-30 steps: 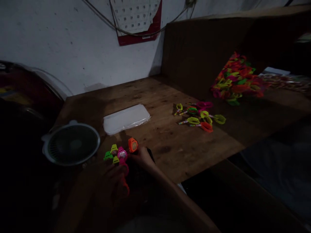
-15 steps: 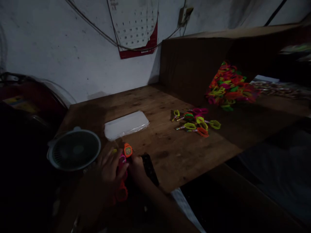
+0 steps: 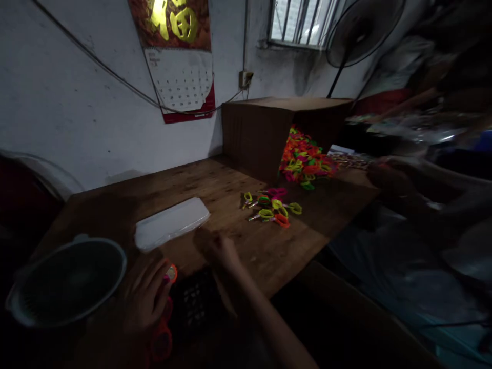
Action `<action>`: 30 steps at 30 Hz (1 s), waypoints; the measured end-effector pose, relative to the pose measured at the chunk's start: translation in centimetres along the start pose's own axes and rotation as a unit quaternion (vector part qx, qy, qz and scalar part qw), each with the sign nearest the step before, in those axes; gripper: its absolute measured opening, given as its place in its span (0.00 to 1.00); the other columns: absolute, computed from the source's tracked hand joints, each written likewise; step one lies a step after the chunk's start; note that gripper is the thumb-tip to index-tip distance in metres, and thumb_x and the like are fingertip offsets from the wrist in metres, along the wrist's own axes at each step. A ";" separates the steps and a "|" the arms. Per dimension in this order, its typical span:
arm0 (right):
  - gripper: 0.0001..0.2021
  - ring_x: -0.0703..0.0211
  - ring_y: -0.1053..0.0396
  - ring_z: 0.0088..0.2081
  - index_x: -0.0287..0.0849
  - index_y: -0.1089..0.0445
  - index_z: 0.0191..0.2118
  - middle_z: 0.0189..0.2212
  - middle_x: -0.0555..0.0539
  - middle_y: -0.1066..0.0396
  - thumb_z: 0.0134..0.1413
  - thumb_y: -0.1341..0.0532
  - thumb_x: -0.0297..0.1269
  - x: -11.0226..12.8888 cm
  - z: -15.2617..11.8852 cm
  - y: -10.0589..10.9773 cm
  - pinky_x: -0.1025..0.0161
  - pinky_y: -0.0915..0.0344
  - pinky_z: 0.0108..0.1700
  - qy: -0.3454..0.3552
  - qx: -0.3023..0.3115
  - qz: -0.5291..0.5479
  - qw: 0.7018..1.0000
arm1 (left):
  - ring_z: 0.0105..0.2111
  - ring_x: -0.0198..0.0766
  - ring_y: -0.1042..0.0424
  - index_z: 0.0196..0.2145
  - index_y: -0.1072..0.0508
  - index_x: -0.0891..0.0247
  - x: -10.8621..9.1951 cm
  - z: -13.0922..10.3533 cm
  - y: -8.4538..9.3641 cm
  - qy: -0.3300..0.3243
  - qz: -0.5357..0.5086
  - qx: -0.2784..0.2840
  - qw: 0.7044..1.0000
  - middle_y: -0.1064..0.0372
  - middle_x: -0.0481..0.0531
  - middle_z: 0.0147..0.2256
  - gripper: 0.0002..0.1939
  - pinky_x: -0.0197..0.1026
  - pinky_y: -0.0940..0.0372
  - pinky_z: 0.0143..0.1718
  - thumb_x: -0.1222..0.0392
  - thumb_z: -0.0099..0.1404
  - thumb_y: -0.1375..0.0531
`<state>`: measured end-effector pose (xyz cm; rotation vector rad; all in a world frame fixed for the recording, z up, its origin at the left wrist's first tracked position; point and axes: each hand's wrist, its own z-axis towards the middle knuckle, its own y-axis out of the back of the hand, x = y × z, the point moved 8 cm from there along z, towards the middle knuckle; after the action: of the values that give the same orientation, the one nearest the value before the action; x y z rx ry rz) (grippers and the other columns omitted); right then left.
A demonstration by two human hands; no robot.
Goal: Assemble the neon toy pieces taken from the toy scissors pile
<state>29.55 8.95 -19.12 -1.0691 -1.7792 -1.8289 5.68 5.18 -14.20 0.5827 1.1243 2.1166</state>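
Note:
My left hand (image 3: pixel 148 292) is at the lower left, its fingers bent around an orange toy watch (image 3: pixel 171 273) with a bit of pink beside it. Below that hand lie more red-orange watches (image 3: pixel 161 342), dim in the shadow. My right hand (image 3: pixel 221 248) is over the wooden table, fingers curled; it is blurred, and what it holds, if anything, cannot be made out. Between and below the hands is a black tray-like object (image 3: pixel 195 305) with a light pattern. Behind the hands lies a white stack in clear wrap (image 3: pixel 172 223).
Colourful bands (image 3: pixel 272 207) lie mid-table (image 3: pixel 246 246). A cardboard box (image 3: pixel 255 136) on its side spills a bright heap (image 3: pixel 305 159). A round green-grey lidded basket or fan (image 3: pixel 71 282) is at the left. Another person's arm (image 3: pixel 403 189) is at the right.
The view has swung right and up. My right hand has moved away from my left hand and the watches. More of the black object shows, and a person, fan and window are now in view.

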 end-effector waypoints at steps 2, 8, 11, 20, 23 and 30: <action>0.19 0.47 0.27 0.45 0.35 0.40 0.58 0.42 0.32 0.27 0.63 0.49 0.32 -3.7 3.0 6.0 0.53 0.33 0.46 -0.106 -0.086 -0.063 0.989 | 0.59 0.47 0.41 0.58 0.39 0.58 0.3 -0.3 -0.3 0.006 -0.001 -0.011 1.000 0.35 0.52 0.55 0.24 0.53 0.43 0.59 0.53 0.65 0.48; 0.12 0.38 0.32 0.50 0.27 0.31 0.44 0.44 0.23 0.30 0.57 0.45 0.26 -8.1 5.9 11.8 0.47 0.37 0.49 -0.175 -0.148 -0.112 0.967 | 0.56 0.48 0.38 0.56 0.38 0.58 0.1 -0.5 -0.4 0.007 0.004 -0.032 0.999 0.33 0.54 0.53 0.22 0.54 0.38 0.54 0.53 0.66 0.49; 0.14 0.40 0.29 0.47 0.26 0.33 0.46 0.40 0.24 0.29 0.55 0.47 0.22 -8.3 4.4 10.5 0.48 0.36 0.47 -0.153 -0.143 -0.086 0.974 | 0.57 0.50 0.39 0.54 0.36 0.60 -0.5 0.0 0.4 0.013 -0.019 -0.024 0.999 0.33 0.56 0.53 0.20 0.56 0.39 0.54 0.55 0.66 0.48; 0.17 0.60 0.30 0.30 0.37 0.34 0.44 0.31 0.48 0.28 0.47 0.39 0.39 -3.3 -2.4 -0.6 0.64 0.31 0.34 -0.011 0.082 0.347 0.934 | 0.55 0.41 0.37 0.56 0.37 0.60 -1.4 0.5 4.8 0.121 -0.090 -0.005 0.988 0.34 0.54 0.53 0.19 0.49 0.40 0.56 0.61 0.68 0.50; 0.15 0.59 0.30 0.29 0.38 0.30 0.35 0.27 0.50 0.28 0.40 0.34 0.41 0.8 -6.9 -6.8 0.62 0.31 0.34 0.014 0.214 0.474 0.854 | 0.54 0.41 0.36 0.53 0.33 0.59 -2.9 0.2 6.0 0.150 -0.073 -0.004 0.986 0.31 0.53 0.50 0.17 0.46 0.39 0.53 0.62 0.68 0.51; 0.10 0.54 0.28 0.32 0.41 0.25 0.35 0.30 0.49 0.23 0.44 0.35 0.36 3.6 -9.8 -9.9 0.65 0.35 0.33 0.038 0.089 0.326 0.940 | 0.44 0.39 0.29 0.49 0.31 0.62 -4.2 -0.2 6.5 0.111 -0.013 -0.002 0.994 0.27 0.54 0.44 0.15 0.43 0.36 0.46 0.64 0.66 0.49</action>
<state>17.59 1.63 -22.39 -1.2926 -1.2908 -1.2604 6.20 -0.65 -9.09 0.3332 1.2398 2.2021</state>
